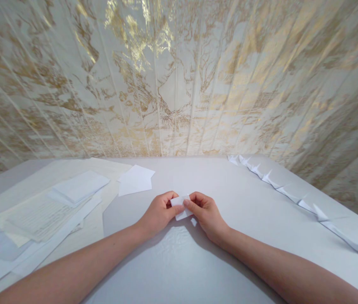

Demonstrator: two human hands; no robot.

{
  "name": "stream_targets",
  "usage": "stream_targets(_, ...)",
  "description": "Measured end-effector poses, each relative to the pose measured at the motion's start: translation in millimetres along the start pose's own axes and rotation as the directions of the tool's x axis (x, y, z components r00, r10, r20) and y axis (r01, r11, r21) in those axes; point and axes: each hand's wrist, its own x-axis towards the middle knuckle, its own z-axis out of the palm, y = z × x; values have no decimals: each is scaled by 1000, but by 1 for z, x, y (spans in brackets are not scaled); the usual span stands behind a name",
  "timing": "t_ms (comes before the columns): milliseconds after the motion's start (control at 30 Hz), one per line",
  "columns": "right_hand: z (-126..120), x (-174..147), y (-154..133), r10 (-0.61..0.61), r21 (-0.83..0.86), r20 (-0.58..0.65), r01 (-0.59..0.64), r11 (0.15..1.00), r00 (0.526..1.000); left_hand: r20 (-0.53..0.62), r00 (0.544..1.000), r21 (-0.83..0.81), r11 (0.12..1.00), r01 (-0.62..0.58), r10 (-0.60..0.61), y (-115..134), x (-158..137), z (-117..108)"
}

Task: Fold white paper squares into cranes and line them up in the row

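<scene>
A small folded piece of white paper [182,214] is held up between my two hands, just above the table. My left hand [160,212] pinches its left side, thumb lying across the front. From the right, my right hand [210,213] grips the same paper with thumb and fingers, and its thumb tip is close to the left thumb. The fingers behind the paper are partly hidden. Below my right hand a small white bit [193,221] shows; I cannot tell whether it belongs to the folded paper.
Loose white sheets [134,180] lie beyond my left hand. Further left, a folded white paper [80,186] rests on printed pages [46,215]. Several pointed folded paper figures [320,214] stand in a row along the table's right edge. A gold-patterned curtain [172,84] hangs behind the table [179,270].
</scene>
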Motion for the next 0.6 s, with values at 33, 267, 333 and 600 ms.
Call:
stream_targets(33,0,0,1,-8,-19,9,8,1000,1000,1,1000,6,1000,8,-8,1,0,0)
stream_targets(267,-3,0,4,-27,-173,104,44,984,994,53,998,48,998,43,-46,4,0,-1)
stream_targets(333,-4,0,4,-25,-150,96,39,988,995,57,996,-43,996,75,-73,3,0,-1)
stream_targets(600,-5,1,1,8,-75,81,-2,997,997,-173,974,-205,973,109,-145,2,6,-7)
